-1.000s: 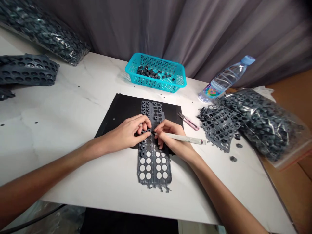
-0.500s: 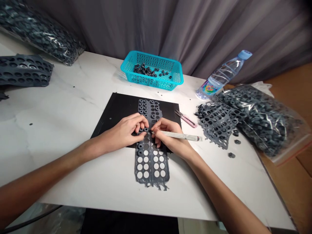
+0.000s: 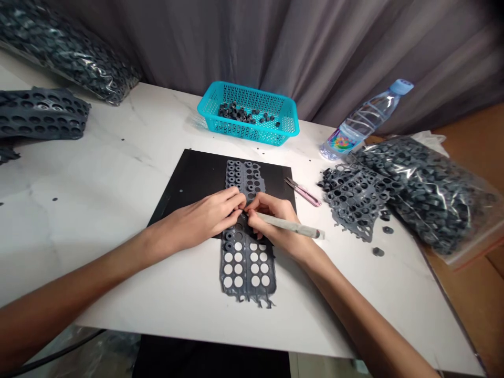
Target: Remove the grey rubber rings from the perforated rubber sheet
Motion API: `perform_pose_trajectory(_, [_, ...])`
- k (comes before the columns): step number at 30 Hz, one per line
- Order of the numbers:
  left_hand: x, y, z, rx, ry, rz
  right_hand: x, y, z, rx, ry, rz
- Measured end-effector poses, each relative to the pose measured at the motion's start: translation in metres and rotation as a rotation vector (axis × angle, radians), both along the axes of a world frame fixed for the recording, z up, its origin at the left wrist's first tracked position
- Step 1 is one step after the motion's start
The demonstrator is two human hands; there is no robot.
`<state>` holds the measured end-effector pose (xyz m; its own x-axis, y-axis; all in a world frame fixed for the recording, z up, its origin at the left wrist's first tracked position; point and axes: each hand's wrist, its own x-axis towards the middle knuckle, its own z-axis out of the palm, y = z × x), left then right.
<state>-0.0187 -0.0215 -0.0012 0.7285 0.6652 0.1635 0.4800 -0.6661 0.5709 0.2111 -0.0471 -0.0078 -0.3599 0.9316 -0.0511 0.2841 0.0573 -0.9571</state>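
A dark grey rubber sheet with rows of round holes lies lengthwise before me, its far part over a black mat. Small rubber rings still sit in some of its holes, mostly at the far end and along the left side. My left hand rests across the sheet's middle, thumb and fingers pinched together; what is between them is hidden. My right hand grips a slim pen-like tool with a pale wrapped handle. The tool's tip meets the left fingertips over the sheet.
Beyond the mat stands a turquoise basket holding loose rubber rings. To the right are pink thread snips, a holed rubber scrap, a water bottle and a full plastic bag. Another bag and a holed sheet lie left.
My left fingers have closed over the spot where a ring showed between them. The right hand's tool has tilted, its rear end dropping a little. The whole view has shifted slightly.
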Motion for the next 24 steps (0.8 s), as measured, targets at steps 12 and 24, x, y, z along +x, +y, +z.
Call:
perform_pose_trajectory(12, [-0.040, 0.041, 0.023, -0.912, -1.165, 0.470, 0.004, 0.002, -0.006, -0.133, 0.263, -0.078])
perform_pose_trajectory(24, [-0.012, 0.016, 0.018, -1.258, -0.926, 0.436, 0.003, -0.001, 0.002, -0.147, 0.185, -0.094])
